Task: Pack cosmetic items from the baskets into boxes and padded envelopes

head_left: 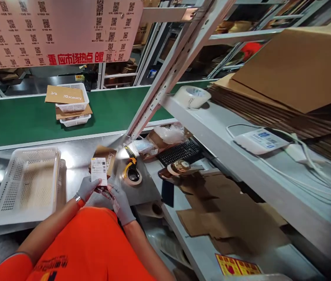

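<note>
Both my hands wear grey gloves and meet over the steel worktop (74, 160). My left hand (86, 188) pinches the lower left edge of a white printed label (99, 171). My right hand (120, 199) is closed at the label's lower right edge, fingers curled. Behind the label lies a small brown cardboard box (108, 158) with script lettering. A yellow-handled tape dispenser (131, 171) rests just right of the box. An empty white perforated basket (24, 185) stands to the left of my hands.
A green conveyor belt (15, 117) carries two stacked white baskets (73, 104) with brown boxes. To the right stand a black keyboard (179, 152), a tape roll (191, 96), flat cardboard sheets (294, 66), a white device with cables (260, 140), and cardboard scraps (226, 218) below.
</note>
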### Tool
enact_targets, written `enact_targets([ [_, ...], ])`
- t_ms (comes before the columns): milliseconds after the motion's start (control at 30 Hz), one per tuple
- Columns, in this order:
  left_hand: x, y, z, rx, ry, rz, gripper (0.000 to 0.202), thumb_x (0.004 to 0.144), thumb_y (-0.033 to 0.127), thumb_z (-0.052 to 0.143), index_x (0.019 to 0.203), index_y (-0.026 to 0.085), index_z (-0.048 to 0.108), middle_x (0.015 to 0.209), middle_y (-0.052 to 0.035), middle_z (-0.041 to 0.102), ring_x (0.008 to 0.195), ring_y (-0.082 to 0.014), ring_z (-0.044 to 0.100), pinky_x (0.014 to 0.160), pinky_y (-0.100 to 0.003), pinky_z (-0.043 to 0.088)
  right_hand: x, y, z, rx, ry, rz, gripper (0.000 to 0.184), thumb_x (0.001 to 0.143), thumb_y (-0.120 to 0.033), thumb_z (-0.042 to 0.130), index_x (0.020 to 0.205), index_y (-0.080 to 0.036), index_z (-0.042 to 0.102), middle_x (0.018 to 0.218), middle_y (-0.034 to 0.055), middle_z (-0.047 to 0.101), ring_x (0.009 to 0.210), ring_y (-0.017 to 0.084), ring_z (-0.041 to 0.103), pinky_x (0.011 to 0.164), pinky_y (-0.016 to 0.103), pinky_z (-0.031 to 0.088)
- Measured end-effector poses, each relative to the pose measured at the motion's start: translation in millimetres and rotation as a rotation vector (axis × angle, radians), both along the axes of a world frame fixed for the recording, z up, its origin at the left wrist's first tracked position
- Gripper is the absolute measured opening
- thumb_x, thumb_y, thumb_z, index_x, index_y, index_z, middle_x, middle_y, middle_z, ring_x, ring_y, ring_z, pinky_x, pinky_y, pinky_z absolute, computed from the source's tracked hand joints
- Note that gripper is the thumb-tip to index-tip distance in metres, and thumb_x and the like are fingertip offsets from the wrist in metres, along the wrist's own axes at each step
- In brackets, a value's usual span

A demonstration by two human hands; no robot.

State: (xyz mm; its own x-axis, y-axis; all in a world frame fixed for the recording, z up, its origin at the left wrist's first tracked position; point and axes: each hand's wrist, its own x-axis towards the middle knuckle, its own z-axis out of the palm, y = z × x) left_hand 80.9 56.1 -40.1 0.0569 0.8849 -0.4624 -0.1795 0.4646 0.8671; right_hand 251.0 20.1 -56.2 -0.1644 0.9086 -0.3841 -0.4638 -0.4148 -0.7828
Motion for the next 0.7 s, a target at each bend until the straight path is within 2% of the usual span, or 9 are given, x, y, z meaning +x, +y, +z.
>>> enact_targets([
  [333,-3.4,-1.4,-3.6,-0.025,-0.041,-0.007,0.054,0.076,0.046,0.092,0.111,0.007,0.080,0.104,-0.0178,0.087,0.073,-0.0237,0.083,0.057,-0.027,0.062,-3.7,0.7,-6.4,-0.019,-0.030,-0.034,0.052,0.070,-0.062,0.100,0.102,-0.023,0.086,0.113,0.0090,0.085,0.109,0.031,0.079,0.093,0.042,0.062],
  [500,-6.0,-3.0,-9.0,-0.010,-0.009,-0.042,0.060,0.075,0.053,0.092,0.112,0.008,0.080,0.104,-0.0186,0.086,0.077,-0.0245,0.082,0.060,-0.029,0.060,-4.8,0.4,-15.4,-0.016,-0.074,-0.071,0.055,0.064,-0.063,0.102,0.096,-0.021,0.088,0.107,0.0098,0.085,0.103,0.029,0.077,0.092,0.041,0.060],
  [600,-8.6,-4.0,-12.8,-0.005,0.081,-0.109,0.062,0.079,0.055,0.088,0.118,0.007,0.079,0.111,-0.0207,0.085,0.087,-0.0268,0.082,0.069,-0.033,0.063,-6.3,0.7,-20.7,-0.015,-0.091,-0.108,0.058,0.060,-0.065,0.103,0.093,-0.020,0.089,0.102,0.0094,0.085,0.098,0.027,0.075,0.092,0.041,0.059],
  [700,-11.6,-6.9,-12.2,0.129,0.431,-0.071,0.061,0.081,0.041,0.088,0.133,0.013,0.075,0.133,-0.0200,0.080,0.117,-0.0306,0.079,0.096,-0.042,0.065,-9.0,1.7,-21.5,-0.015,-0.090,-0.161,0.056,0.056,-0.066,0.104,0.084,-0.020,0.086,0.093,0.0071,0.083,0.088,0.024,0.072,0.086,0.039,0.058],
])
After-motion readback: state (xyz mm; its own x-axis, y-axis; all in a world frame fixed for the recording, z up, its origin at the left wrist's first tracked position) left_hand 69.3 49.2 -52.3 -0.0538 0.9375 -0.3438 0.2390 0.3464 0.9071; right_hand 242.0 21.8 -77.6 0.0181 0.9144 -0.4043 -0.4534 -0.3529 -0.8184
